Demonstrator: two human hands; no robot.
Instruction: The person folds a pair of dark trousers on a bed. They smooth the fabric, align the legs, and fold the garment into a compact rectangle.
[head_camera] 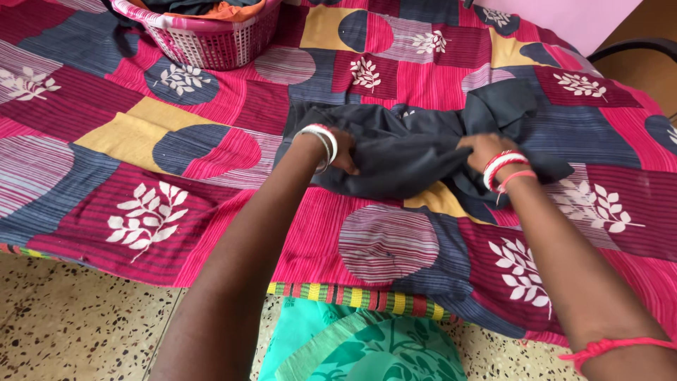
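Observation:
A dark grey garment [405,144] lies crumpled on a bed covered by a pink patchwork sheet [211,197] with leaf prints. My left hand [340,149], with white bangles at the wrist, grips the garment's left edge. My right hand [481,149], wearing red and white bangles, pinches a fold of the same cloth near its right side. Both arms reach forward from the near edge of the bed.
A pink plastic laundry basket [211,42] holding dark and orange clothes stands at the far left of the bed. Speckled floor [77,324] lies below the bed's near edge. A pink wall [578,17] and a dark chair edge [635,46] are at the far right.

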